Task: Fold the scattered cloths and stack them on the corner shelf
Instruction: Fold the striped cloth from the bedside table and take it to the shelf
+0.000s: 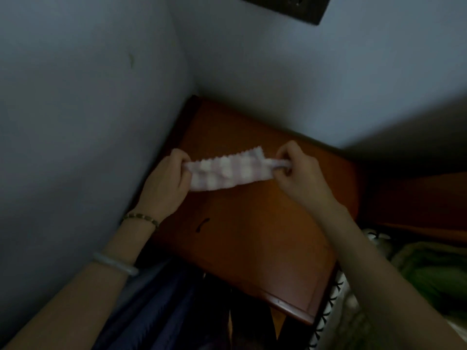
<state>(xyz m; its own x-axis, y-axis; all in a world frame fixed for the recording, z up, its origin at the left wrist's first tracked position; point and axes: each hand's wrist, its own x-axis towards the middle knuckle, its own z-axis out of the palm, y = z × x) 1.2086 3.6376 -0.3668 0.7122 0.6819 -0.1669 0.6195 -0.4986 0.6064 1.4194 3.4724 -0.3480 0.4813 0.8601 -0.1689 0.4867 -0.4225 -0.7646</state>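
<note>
A small pink and white checked cloth [227, 171] with zigzag edges hangs stretched between both my hands, a little above the brown wooden corner shelf [255, 238]. My left hand [168, 180] grips its left end in a fist. My right hand [297, 170] pinches the right end, with the cloth bunched between fingers and thumb. The cloth looks folded into a narrow band. The shelf top under it is bare.
Pale walls [75, 122] meet in the corner right behind the shelf. A dark socket plate [290, 6] sits high on the right wall. Dark blue fabric [161, 306] lies below the shelf, and green fabric [434, 276] and a white patterned cloth [331, 306] lie at the right.
</note>
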